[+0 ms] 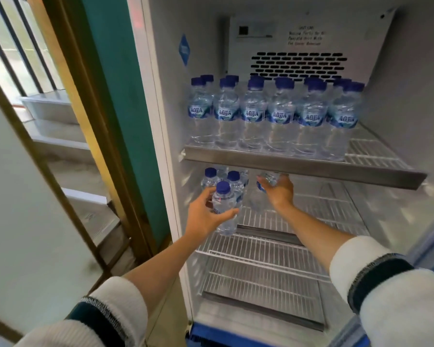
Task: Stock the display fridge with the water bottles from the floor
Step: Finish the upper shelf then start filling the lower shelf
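The display fridge stands open with white wire shelves. Its top shelf (376,156) carries two rows of clear water bottles (278,116) with blue caps and blue labels. At the left of the middle wire shelf (318,211), a small group of bottles (233,181) stands. My left hand (206,214) grips an upright bottle (224,204) just in front of that group. My right hand (280,190) reaches deeper under the top shelf and holds another bottle (267,180), partly hidden by the shelf edge.
The lowest wire shelf (261,274) lies below my arms. The fridge's left wall (171,171) is close beside my left hand. A teal and wooden frame (115,121) stands left of the fridge, with concrete steps (85,171) beyond it.
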A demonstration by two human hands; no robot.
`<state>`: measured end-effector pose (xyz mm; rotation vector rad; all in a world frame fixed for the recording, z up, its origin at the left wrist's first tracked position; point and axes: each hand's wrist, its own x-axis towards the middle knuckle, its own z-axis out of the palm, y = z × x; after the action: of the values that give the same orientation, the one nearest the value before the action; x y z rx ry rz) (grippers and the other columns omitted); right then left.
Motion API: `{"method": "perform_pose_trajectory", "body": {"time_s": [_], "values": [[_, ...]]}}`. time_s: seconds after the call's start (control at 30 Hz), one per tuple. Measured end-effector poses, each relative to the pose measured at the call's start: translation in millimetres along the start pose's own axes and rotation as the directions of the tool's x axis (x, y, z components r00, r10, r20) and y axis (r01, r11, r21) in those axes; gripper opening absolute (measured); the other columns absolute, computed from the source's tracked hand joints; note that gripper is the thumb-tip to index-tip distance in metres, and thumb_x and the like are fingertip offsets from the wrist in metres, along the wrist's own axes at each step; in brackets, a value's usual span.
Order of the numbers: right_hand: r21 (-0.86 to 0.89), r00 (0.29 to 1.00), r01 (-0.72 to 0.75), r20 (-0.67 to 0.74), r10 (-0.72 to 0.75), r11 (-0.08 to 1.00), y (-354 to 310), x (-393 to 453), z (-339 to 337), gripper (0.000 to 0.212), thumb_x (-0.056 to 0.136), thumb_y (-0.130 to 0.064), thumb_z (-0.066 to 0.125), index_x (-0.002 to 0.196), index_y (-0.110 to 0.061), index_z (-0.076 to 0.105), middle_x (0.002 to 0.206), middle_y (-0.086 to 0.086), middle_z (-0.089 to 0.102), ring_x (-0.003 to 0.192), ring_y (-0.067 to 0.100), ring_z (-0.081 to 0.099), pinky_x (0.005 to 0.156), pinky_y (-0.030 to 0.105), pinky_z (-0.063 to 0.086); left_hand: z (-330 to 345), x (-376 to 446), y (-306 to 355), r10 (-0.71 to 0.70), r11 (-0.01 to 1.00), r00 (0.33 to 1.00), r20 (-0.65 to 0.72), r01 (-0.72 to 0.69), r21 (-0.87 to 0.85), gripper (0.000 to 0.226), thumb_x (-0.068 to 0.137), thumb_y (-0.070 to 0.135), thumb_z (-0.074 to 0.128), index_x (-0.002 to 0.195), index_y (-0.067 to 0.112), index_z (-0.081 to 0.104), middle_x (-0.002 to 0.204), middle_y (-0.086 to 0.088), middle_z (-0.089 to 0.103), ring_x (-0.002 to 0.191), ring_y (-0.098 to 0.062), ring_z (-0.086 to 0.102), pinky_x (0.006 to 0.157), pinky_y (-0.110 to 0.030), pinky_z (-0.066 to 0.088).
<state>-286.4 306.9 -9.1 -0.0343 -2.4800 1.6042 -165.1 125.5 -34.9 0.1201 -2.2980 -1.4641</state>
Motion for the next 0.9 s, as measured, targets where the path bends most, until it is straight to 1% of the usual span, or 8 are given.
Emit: {"method": "perform_pose_trajectory", "body": {"time_s": [0.1,0.2,0.37,0.5,0.63,0.73,0.83,0.9], "values": [[-0.064,0.997,0.021,0.070,-0.017,0.998,-3.3,11.0,13.4,0.056,0.078,-0.047,0.074,0.112,-0.005,0.060,0.112,0.011,0.065,0.104,0.029,0.063,0.076,0.026,0.042,2.4,6.5,-4.4,0.023,1.000,1.000,0.003,-0.023,0.005,0.083,0.056,0.056,0.085,0.125,0.022,0.056,0.106,0.010,0.070,0.092,-0.005,0.067,0.081,-0.032,0.059],[-0.125,0.989,0.099,0.121,-0.084,0.987,-0.6,16.9,20.3,0.057,0.075,-0.050,0.075,0.112,-0.009,0.061,0.112,0.009,0.067,0.102,0.027,0.064,0.076,0.027,0.043,7.3,9.1,-3.7,0.058,0.998,0.998,-0.017,-0.058,0.031,0.078,0.060,0.052,0.086,0.126,0.021,0.057,0.105,0.010,0.070,0.091,-0.003,0.066,0.082,-0.029,0.057],[-0.089,0.977,0.121,0.189,-0.102,0.989,9.1,22.5,14.6,0.057,0.070,-0.042,0.082,0.115,-0.014,0.059,0.115,0.006,0.066,0.104,0.025,0.063,0.086,0.034,0.051,12.3,11.4,-7.0,0.075,0.994,0.996,-0.052,-0.070,0.083,0.086,0.060,0.066,0.078,0.131,0.022,0.055,0.107,0.012,0.069,0.094,-0.003,0.065,0.086,-0.025,0.056],[-0.133,0.955,0.104,0.290,-0.062,0.986,17.5,26.6,7.7,0.059,0.071,-0.032,0.083,0.117,-0.014,0.052,0.117,0.006,0.062,0.098,0.022,0.060,0.085,0.034,0.049,17.1,8.2,-4.1,0.126,0.989,0.987,-0.095,-0.117,0.092,0.076,0.064,0.056,0.081,0.129,0.024,0.057,0.116,0.013,0.064,0.105,-0.003,0.060,0.090,-0.013,0.048],[-0.144,0.937,0.137,0.339,-0.082,0.980,24.6,28.3,6.9,0.075,0.068,-0.029,0.086,0.128,-0.014,0.043,0.127,0.009,0.058,0.112,0.027,0.058,0.092,0.039,0.049,22.6,7.9,-7.4,0.108,0.987,0.982,-0.156,-0.086,0.138,0.080,0.066,0.059,0.079,0.132,0.024,0.055,0.117,0.007,0.059,0.106,-0.006,0.057,0.094,-0.026,0.051],[-0.099,0.918,0.151,0.383,-0.102,0.984,30.8,20.8,1.6,0.094,0.069,-0.022,0.086,0.142,-0.019,0.026,0.133,0.010,0.051,0.120,0.029,0.053,0.096,0.042,0.048,27.5,4.5,-3.4,0.095,0.988,0.975,-0.202,-0.067,0.142,0.079,0.066,0.059,0.079,0.132,0.023,0.055,0.115,0.005,0.058,0.103,-0.011,0.058,0.092,-0.033,0.053],[-0.088,0.931,0.154,0.348,-0.114,0.984,46.6,5.2,-2.7,0.107,0.073,-0.025,0.083,0.151,-0.022,0.011,0.143,0.014,0.043,0.128,0.030,0.046,0.099,0.040,0.044,40.6,-2.5,6.1,0.137,0.986,0.972,-0.191,-0.115,0.123,0.079,0.068,0.060,0.077,0.131,0.018,0.055,0.110,0.004,0.056,0.096,-0.013,0.058,0.084,-0.035,0.055],[-0.142,0.945,0.157,0.310,-0.107,0.977,59.6,-5.3,-8.6,0.101,0.076,-0.034,0.079,0.152,-0.019,0.014,0.147,0.014,0.040,0.131,0.030,0.044,0.103,0.042,0.042,56.0,-6.6,17.6,0.168,0.979,0.971,-0.168,-0.145,0.143,0.079,0.070,0.062,0.073,0.131,0.017,0.053,0.105,0.004,0.052,0.088,-0.010,0.054,0.080,-0.030,0.053]]}}
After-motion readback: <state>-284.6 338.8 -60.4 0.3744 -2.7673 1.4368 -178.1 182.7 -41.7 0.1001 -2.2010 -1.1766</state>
